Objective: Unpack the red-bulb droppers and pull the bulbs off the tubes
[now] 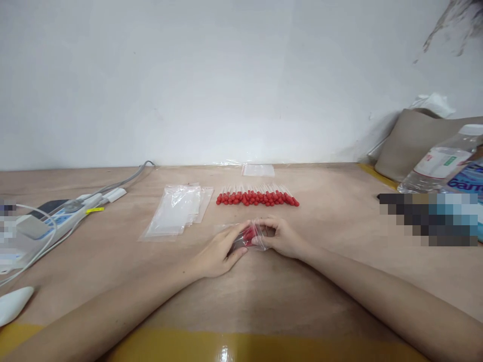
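Between my two hands is a clear zip bag with something red inside, seen only in part behind the fingers. My left hand is closed round the bag's left side, thumb in front and fingers behind. My right hand grips the bag's right end, where a pinkish zip strip shows. Just beyond the hands lies a row of red-tipped white sticks, the red ends toward me. To their left is a loose stack of clear plastic bags, lying flat.
A power strip with cables lies on the left, with a white mouse-like object nearer me. On the right stand a plastic bottle and a grey-brown bin. Another flat bag lies by the wall.
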`<state>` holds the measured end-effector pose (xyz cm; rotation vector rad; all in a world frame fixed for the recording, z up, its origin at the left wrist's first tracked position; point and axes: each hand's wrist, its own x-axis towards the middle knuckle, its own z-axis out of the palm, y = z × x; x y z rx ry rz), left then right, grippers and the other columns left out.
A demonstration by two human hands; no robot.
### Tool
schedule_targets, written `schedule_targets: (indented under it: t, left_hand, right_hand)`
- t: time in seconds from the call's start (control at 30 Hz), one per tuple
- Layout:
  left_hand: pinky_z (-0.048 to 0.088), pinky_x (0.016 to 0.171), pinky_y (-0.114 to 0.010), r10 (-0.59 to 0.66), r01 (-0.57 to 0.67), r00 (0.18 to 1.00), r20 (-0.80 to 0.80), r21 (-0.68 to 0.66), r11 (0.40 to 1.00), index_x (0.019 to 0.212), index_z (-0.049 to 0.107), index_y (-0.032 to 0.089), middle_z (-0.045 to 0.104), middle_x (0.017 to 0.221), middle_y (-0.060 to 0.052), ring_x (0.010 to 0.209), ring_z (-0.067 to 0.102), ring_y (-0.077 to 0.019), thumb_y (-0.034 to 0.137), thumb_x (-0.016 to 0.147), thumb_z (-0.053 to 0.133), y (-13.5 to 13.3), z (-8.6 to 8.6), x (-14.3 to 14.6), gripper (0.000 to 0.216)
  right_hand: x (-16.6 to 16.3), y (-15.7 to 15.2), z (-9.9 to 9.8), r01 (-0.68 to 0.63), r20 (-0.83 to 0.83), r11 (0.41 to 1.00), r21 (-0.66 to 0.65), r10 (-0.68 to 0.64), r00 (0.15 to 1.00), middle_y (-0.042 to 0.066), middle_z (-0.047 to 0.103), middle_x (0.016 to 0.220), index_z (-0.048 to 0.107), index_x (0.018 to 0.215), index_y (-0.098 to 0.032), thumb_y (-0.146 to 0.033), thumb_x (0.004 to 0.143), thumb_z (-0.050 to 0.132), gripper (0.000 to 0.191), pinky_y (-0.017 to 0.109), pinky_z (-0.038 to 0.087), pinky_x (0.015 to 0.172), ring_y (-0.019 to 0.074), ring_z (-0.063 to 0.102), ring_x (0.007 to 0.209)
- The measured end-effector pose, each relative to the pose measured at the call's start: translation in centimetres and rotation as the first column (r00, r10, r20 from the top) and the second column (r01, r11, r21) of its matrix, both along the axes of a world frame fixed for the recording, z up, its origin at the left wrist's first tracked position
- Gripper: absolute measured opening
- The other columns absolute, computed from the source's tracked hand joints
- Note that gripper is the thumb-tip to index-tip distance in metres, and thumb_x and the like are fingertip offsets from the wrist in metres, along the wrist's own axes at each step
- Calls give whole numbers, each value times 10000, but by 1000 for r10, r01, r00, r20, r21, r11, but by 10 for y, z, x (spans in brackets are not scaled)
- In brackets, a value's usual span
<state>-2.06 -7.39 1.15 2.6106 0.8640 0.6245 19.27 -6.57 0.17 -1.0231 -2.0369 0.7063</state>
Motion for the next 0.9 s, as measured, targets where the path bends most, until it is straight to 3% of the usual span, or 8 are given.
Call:
schedule_targets:
  t: [0.07,0.23,0.37,0.6,0.7,0.8,0.9]
  left_hand:
    - [360,994,-400,-2,2,1000,0,-3,1000,1364,184,208,390,1340,-94,1203,400,-215,280,867,444,2,-1,3,565]
    - [367,993,-403,19,-19,1000,-7,-1,1000,1358,200,201,386,1343,-100,1206,400,-223,310,866,451,2,-4,1,562]
    - [355,1005,-410,37,-37,999,-13,-1,999,1344,237,195,387,1343,-98,1218,385,-230,323,860,461,1,-2,0,548]
    - [330,1028,-405,45,-46,999,-26,-17,999,1345,244,205,373,1358,-84,1240,359,-220,338,860,461,1,-1,0,548]
    - [336,1022,-409,22,-23,1000,-14,-26,999,1344,248,207,388,1347,-87,1233,369,-219,315,861,460,1,0,0,539]
    - [339,1017,-417,10,-11,1000,-7,-29,1000,1343,253,214,396,1340,-86,1224,381,-221,303,859,461,1,2,1,534]
    - [334,1020,-417,17,-18,1000,-13,-32,999,1340,265,222,391,1344,-78,1227,375,-220,307,859,462,1,2,1,527]
  right_hand:
    - [2,2,-3,26,-47,999,21,-25,999,3,631,834,632,894,-216,-380,705,648,251,286,406,712,147,549,767]
    - [6,0,1,34,38,992,118,-39,999,-4,626,807,598,820,-203,-307,679,674,191,310,410,745,139,544,749]
    - [7,-3,5,-67,-108,996,-50,61,992,19,627,829,565,854,-181,-268,743,595,144,275,460,681,123,570,732]
    - [45,17,23,-28,-375,945,-326,-102,921,14,628,794,558,932,-181,-342,659,679,339,305,512,665,120,602,674]
    - [75,27,44,86,-454,949,-303,-223,863,16,639,827,570,937,-194,-359,656,687,347,308,527,670,115,613,666]
    - [99,35,58,288,-543,945,-156,-326,774,26,650,819,569,886,-192,-366,644,695,323,339,529,724,139,629,716]
    - [112,46,51,512,-537,859,-24,-443,718,44,658,819,564,855,-187,-356,629,700,313,368,528,733,166,632,733]
